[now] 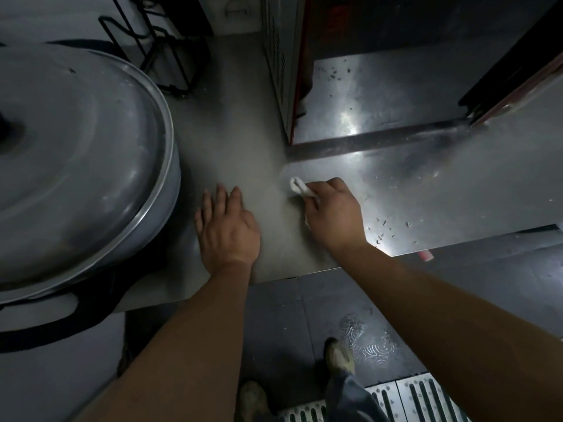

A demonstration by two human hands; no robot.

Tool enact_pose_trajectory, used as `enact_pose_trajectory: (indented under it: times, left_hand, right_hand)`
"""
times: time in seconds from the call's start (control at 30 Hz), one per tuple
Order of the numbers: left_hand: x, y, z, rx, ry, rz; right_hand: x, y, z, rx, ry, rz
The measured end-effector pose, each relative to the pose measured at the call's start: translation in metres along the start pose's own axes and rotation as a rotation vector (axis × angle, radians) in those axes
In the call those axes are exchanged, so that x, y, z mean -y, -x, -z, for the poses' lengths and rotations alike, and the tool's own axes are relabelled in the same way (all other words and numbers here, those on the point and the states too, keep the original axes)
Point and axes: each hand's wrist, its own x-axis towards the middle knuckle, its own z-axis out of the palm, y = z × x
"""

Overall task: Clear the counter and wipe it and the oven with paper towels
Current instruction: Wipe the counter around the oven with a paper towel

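My right hand (333, 214) pinches a crumpled white paper towel (300, 188) against the steel counter (243, 147), while my left hand (227, 228) lies flat, fingers straight, at the towel's nine o'clock. At the hands' one o'clock the oven (380, 111) stands open, its door (441, 184) lowered and speckled with dark crumbs (385, 226); a large lidded pot (76, 166) fills nine o'clock, a black wire rack (158, 41) at eleven.

the big pot lid (76, 166) is cut off left; fingers (313, 193) hide most of the paper towel (300, 187).
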Motion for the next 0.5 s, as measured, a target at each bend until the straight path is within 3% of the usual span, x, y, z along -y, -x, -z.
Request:
enact_pose_trajectory:
  times: [0.33,0.5]
  left_hand:
    - [-0.003,0.002,-0.003,-0.184,0.25,0.199]
    - [-0.001,0.002,-0.003,-0.219,0.207,0.149]
  right_hand:
    - [0.005,0.005,-0.005,0.03,-0.005,0.007]
    - [0.016,0.008,-0.012,0.04,-0.013,0.03]
